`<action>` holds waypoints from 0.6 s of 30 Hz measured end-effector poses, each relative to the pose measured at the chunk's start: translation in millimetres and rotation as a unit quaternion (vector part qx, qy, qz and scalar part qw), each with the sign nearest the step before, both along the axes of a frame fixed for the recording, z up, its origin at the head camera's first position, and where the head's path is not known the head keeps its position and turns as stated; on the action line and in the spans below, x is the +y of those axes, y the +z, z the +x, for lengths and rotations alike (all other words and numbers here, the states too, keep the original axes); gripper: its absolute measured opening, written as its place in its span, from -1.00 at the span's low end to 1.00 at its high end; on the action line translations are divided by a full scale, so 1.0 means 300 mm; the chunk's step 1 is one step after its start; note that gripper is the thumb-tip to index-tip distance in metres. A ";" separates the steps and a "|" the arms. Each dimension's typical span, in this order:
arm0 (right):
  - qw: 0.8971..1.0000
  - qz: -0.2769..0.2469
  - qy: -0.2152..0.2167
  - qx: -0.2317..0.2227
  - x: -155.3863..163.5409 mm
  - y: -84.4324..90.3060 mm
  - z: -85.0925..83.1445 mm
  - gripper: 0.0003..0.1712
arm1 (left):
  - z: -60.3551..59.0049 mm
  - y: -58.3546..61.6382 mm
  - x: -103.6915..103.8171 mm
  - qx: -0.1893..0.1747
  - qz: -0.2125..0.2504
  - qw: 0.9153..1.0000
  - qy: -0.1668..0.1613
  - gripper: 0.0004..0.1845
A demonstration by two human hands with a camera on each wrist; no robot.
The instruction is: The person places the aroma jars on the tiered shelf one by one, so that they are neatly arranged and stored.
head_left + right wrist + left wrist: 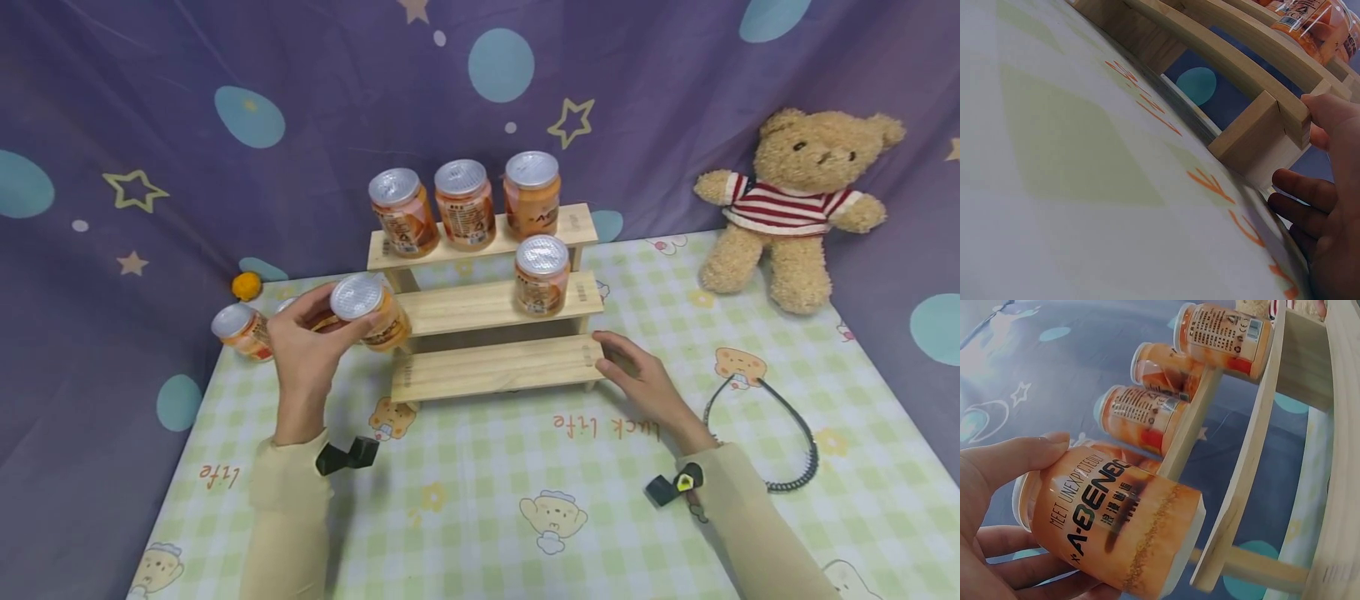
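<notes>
My left hand (306, 337) grips an orange can (386, 321) with a silver lid, thumb on one side and fingers on the other. The can is tilted and held in the air beside the left end of a three-step wooden rack (465, 367). In the left wrist view, black lettering shows on the held can (1116, 525). At the rack's right end, my right hand (641, 379) holds the end of the lowest step between thumb and forefinger; the right wrist view shows its other fingers (1304, 190) loosely bent below the board.
Three similar cans (465, 204) stand on the top step, and one can (542, 279) stands at the middle step's right. Another can (242, 329) is at far left, near a small orange ball (246, 286). A teddy bear (806, 208) and dark coiled band (806, 467) are at right.
</notes>
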State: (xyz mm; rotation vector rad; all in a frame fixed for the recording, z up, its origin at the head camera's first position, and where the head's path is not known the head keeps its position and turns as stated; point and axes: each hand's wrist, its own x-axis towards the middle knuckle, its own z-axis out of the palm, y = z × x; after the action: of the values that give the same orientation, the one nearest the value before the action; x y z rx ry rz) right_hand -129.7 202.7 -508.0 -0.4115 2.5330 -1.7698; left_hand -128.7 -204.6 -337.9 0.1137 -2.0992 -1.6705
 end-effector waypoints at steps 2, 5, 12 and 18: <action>1.000 0.002 0.000 0.002 0.000 0.001 0.001 -0.46 | -0.007 0.000 0.012 -0.001 -0.005 1.000 -0.004 -0.44; 1.000 0.004 -0.002 0.003 0.001 0.002 0.003 -0.46 | -0.018 0.000 0.031 -0.004 -0.006 1.000 -0.013 -0.44; 1.000 0.007 -0.004 0.005 0.000 0.003 0.003 -0.46 | -0.047 -0.005 0.078 -0.009 -0.018 0.999 -0.033 -0.44; 1.000 0.003 -0.005 0.005 -0.003 0.005 0.004 -0.47 | -0.069 -0.011 0.121 -0.015 -0.018 0.999 -0.049 -0.46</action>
State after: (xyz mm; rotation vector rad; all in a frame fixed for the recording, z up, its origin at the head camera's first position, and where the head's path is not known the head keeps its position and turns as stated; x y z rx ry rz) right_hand -128.6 201.9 -506.5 -0.4100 2.5511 -1.7670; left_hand -149.5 -168.4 -341.1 0.0252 -2.1892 -1.6948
